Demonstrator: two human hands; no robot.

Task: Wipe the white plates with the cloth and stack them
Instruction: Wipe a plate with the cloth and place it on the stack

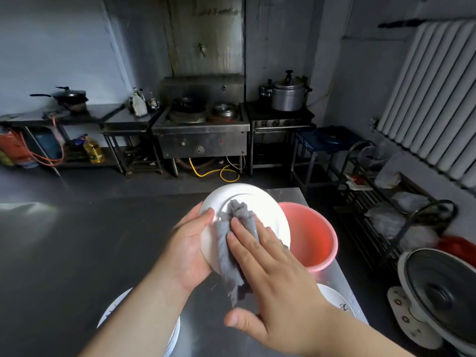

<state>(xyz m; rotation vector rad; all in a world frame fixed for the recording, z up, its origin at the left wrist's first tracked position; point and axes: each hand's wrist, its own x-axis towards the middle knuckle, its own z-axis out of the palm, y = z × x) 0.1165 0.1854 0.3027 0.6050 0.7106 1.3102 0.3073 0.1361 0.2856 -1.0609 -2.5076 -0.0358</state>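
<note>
Left hand (192, 249) grips white plate (257, 202) by left rim, tilted above tabletop (77, 253) near right edge. Right hand (278, 276) fingers (244, 234) straight, slightly spread, pressing grey cloth (229, 256) onto plate's underside. Plate stack (172, 336) near front edge, below left forearm; left hand nearer.

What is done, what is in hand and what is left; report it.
Done, it seems: a stack of white plates sits lower left. In hand: the left hand grips a plate while the right hand presses the cloth on it. Left: at least one plate lower right, then stacking.
</note>
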